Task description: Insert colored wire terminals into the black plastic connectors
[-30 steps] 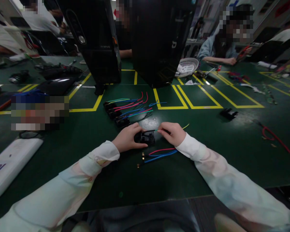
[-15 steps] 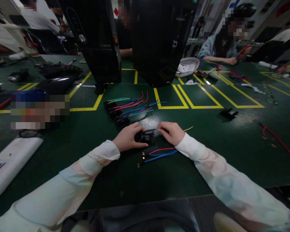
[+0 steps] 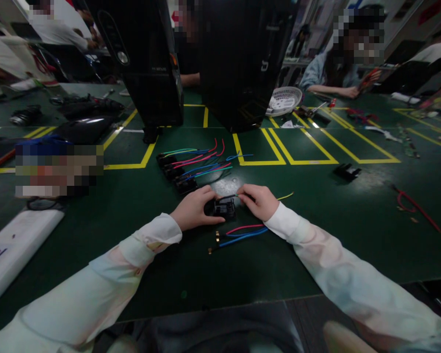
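Observation:
My left hand [image 3: 194, 208] grips a small black plastic housing [image 3: 225, 208] from its left side, thumb along the near edge and fingers at the far edge. Pinched between the fingertips of my right hand [image 3: 259, 201] is a yellow-green wire [image 3: 285, 196], whose tail sticks out past the wrist. The wire's dark end lies along the housing's far edge; whether it is seated cannot be made out. Just in front lie a red wire [image 3: 242, 228] and blue wires [image 3: 240, 237] with brass terminals. Beyond my left hand, several black housings [image 3: 174, 169] with coloured wires lie in a row.
Two tall black computer cases [image 3: 238, 63] stand at the back. A white box-shaped device [image 3: 22, 250] lies at left. To the right are another black housing [image 3: 347, 171] and a red wire [image 3: 419, 211]. A white basket [image 3: 284, 98] sits farther back, near a seated person [image 3: 338, 68].
Both hands keep nearly the same grip on the housing and wire. The whole view has shifted very slightly; nothing else has visibly moved.

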The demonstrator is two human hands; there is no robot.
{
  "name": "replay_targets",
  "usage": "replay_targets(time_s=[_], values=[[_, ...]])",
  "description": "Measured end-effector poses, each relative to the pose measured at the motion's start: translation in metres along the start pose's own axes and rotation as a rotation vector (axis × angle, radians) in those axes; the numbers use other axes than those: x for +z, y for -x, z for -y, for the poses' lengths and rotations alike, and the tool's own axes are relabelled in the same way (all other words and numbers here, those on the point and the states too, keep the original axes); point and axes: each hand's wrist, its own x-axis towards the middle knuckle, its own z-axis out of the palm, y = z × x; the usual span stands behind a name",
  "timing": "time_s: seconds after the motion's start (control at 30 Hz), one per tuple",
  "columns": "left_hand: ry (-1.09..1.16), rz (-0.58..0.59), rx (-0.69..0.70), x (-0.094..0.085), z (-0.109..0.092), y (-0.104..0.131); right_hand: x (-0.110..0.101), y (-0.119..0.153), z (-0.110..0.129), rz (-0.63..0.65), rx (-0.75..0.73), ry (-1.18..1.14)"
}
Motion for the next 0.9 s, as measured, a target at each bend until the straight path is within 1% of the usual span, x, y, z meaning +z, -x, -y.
replay_targets(time_s=[0.1,0.13,0.23,0.3,0.43,0.57,0.6,0.73,0.87,0.9], values=[[0.003,0.003,0.003,0.0,0.0001,0.0003,-0.0015,0.0013,-0.0001,0.065,-0.027,-0.069],[0.006,0.005,0.005,-0.0001,0.0001,0.0004,-0.0018,0.0015,-0.0002,0.07,-0.024,-0.079],[0.012,0.003,0.005,-0.0004,0.0,0.0003,-0.0019,0.0013,-0.0001,0.003,0.019,-0.058],[0.015,-0.003,0.002,-0.0004,0.0,0.0001,-0.0018,0.001,0.0005,-0.007,0.026,-0.061],[0.025,0.001,0.005,0.0001,0.0003,0.0001,-0.0021,0.0008,0.0016,0.07,0.001,-0.112],[0.033,-0.014,-0.006,0.0006,0.0004,0.0003,-0.0014,0.0005,0.0012,-0.021,0.044,-0.063],[0.03,-0.014,-0.008,0.0005,0.0004,0.0003,-0.0013,0.0005,0.001,-0.024,0.044,-0.063],[0.019,0.004,0.007,-0.0002,0.0002,0.0005,-0.0017,0.0007,0.0003,0.053,0.019,-0.116],[0.005,0.007,0.005,-0.0005,0.0006,0.0004,-0.0015,0.0007,0.0015,-0.028,0.055,-0.067],[0.003,0.007,0.002,-0.0004,0.0007,0.0004,-0.0015,0.001,0.002,-0.027,0.055,-0.065]])
